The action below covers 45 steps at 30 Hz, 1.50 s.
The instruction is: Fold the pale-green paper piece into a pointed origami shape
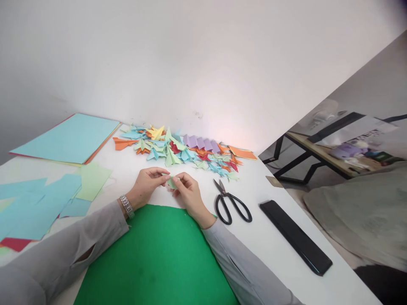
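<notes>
Between my two hands is a small folded piece of light green paper (171, 183), raised over the far edge of a green sheet (155, 254). The fingertips of my left hand (149, 184) pinch its left end. My right hand (190, 192) grips the other end between thumb and fingers, hiding part of it. Behind my hands lies a pile of small folded paper planes (171, 146) in several colours. A pair of scissors (226, 199) with black handles rests to the right of my right hand, blades slightly apart.
A stack of large coloured sheets (70, 137) lies at the back left, against the wall. Loose blue and green paper pieces (47, 203) spread nearer on the left. At the right are a long black object (295, 237) and, beyond the table edge, a wooden shelf (318, 150).
</notes>
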Tool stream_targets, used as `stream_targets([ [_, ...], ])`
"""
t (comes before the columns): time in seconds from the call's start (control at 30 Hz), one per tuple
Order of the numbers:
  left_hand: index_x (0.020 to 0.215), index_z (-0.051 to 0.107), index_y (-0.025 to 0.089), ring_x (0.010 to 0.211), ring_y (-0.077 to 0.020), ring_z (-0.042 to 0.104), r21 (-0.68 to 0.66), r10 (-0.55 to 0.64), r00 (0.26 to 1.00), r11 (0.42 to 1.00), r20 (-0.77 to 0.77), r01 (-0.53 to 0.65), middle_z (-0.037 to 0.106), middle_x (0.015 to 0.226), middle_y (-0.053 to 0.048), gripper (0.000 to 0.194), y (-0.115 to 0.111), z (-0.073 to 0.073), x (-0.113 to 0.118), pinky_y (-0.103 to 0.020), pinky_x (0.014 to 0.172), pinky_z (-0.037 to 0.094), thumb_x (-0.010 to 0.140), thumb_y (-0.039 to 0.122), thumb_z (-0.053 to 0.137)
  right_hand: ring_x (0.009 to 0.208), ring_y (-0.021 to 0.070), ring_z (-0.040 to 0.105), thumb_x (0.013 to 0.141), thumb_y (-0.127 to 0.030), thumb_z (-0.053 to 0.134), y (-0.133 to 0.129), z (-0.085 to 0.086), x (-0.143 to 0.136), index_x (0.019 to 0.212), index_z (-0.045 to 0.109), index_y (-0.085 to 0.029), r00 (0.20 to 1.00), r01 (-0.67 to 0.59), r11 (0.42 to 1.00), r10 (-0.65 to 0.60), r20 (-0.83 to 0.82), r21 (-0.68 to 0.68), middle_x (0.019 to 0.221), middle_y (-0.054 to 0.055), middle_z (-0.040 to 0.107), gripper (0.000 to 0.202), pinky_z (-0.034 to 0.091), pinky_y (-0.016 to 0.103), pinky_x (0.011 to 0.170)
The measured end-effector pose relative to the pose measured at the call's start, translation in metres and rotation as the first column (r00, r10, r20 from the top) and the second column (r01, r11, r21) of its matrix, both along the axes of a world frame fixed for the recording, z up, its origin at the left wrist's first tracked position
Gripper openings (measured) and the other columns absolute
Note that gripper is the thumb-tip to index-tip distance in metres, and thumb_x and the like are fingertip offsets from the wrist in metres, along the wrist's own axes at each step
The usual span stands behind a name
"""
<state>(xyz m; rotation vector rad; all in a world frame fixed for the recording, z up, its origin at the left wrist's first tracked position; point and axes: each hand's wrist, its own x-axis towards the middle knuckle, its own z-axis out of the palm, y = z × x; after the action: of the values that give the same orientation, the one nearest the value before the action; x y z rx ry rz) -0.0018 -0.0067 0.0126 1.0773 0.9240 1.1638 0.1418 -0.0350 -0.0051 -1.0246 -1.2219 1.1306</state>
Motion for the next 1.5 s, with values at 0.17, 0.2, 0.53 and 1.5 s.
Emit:
stream_targets([
  [0.17,0.077,0.073,0.014,0.053,-0.0105,0.055,-0.040,-0.053,0.998,0.998,0.035,0.054,0.063,0.053,0.001,0.032,-0.0008,0.0011,-0.0011,-0.025,0.058,0.043,0.052,0.030,0.085,0.053,0.0126,0.055,0.079,-0.050,0.065,0.0008,-0.0024,-0.0016,0.077,0.060,-0.020,0.998,0.039,0.997,-0.042,0.036,0.060,0.061,-0.002,0.059,0.030,0.045,0.024,0.046],
  [0.2,0.077,0.073,0.014,0.053,-0.0104,0.055,-0.057,-0.054,0.998,0.997,0.043,0.057,0.064,0.054,0.001,0.033,-0.0010,0.0015,-0.0009,-0.025,0.058,0.043,0.051,0.030,0.086,0.054,0.0129,0.055,0.079,-0.050,0.064,0.0004,-0.0021,-0.0021,0.077,0.061,-0.020,0.998,0.039,0.997,-0.042,0.044,0.070,0.061,-0.002,0.059,0.030,0.045,0.024,0.047],
  [0.53,0.055,0.070,0.015,0.049,-0.0084,0.047,-0.058,-0.091,0.996,0.994,0.013,0.092,0.057,0.048,0.001,0.028,-0.0032,0.0085,-0.0014,-0.023,0.050,0.034,0.047,0.035,0.087,0.059,0.0137,0.056,0.079,-0.048,0.065,-0.0024,0.0034,-0.0024,0.071,0.061,-0.020,0.999,-0.009,0.996,0.005,0.042,0.087,0.064,0.000,0.060,0.029,0.045,0.024,0.050],
  [1.5,0.058,0.068,0.015,0.044,-0.0077,0.040,-0.027,-0.099,0.985,0.995,-0.139,0.096,0.053,0.046,0.002,0.028,-0.0023,0.0011,-0.0023,-0.023,0.046,0.029,0.053,0.039,0.082,0.046,0.0104,0.048,0.076,-0.059,0.064,-0.0011,0.0026,-0.0039,0.066,0.052,-0.020,0.998,-0.017,1.000,0.016,0.067,0.023,0.051,-0.005,0.053,0.042,0.039,0.024,0.045],
])
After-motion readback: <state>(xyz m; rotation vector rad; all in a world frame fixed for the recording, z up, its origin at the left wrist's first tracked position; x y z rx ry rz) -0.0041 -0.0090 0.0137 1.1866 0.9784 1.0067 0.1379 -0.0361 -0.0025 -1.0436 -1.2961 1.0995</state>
